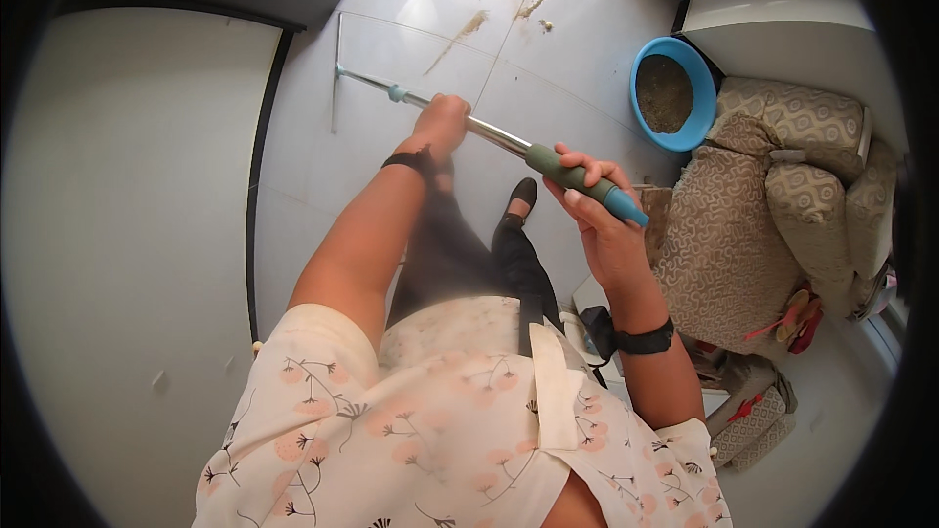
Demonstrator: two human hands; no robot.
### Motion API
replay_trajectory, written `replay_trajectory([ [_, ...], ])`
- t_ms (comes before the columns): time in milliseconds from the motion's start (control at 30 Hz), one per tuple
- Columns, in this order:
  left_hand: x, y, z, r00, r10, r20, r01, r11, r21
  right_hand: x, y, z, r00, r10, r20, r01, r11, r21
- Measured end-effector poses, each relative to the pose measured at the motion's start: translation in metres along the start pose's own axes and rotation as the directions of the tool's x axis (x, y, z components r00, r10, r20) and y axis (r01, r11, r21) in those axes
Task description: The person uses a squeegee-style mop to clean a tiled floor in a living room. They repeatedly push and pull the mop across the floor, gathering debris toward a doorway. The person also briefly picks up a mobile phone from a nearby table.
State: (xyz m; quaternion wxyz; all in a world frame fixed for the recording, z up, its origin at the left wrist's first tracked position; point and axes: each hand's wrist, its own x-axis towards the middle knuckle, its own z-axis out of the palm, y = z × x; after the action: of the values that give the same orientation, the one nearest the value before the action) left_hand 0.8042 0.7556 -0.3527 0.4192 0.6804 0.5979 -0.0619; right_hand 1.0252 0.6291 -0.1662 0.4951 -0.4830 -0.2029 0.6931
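My left hand is closed around the metal pole of a long-handled floor tool, near its blue collar. My right hand holds the same tool by its green grip, close to the blue end cap. The pole slants up to the left, to a thin, wide crossbar head low over or on the tiled floor; contact cannot be told. To the right of that head lie a streak of brown debris and another streak with a small pale lump beside it.
A blue basin holding dark granular matter stands at the right, beside a sofa with patterned covers. Red-strapped footwear rests on the cover's lower edge. A white panel or wall with a dark edge borders the floor at the left.
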Motion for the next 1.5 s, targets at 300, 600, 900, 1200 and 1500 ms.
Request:
replay_trajectory([
  [300,-0.023,0.101,0.102,0.956,0.293,0.018,-0.294,0.956,0.009,-0.097,-0.020,-0.067,0.923,-0.071,-0.378,0.092,0.995,0.037],
  [600,-0.040,0.189,0.100,0.886,0.454,0.095,-0.451,0.891,-0.049,-0.154,-0.078,-0.080,0.910,-0.232,-0.345,0.178,0.967,-0.182],
  [900,-0.077,0.014,0.012,0.996,0.067,0.054,-0.067,0.998,0.003,-0.023,-0.045,-0.033,0.973,0.080,0.216,-0.058,0.992,-0.108],
  [1200,-0.225,-0.156,0.092,0.929,-0.314,-0.194,0.239,0.913,-0.331,0.034,0.056,0.069,0.639,0.411,0.651,-0.146,0.895,-0.422],
  [1500,-0.218,-0.150,0.165,0.901,-0.238,-0.361,0.121,0.940,-0.319,0.021,0.063,0.078,0.687,0.516,0.511,-0.227,0.821,-0.524],
])
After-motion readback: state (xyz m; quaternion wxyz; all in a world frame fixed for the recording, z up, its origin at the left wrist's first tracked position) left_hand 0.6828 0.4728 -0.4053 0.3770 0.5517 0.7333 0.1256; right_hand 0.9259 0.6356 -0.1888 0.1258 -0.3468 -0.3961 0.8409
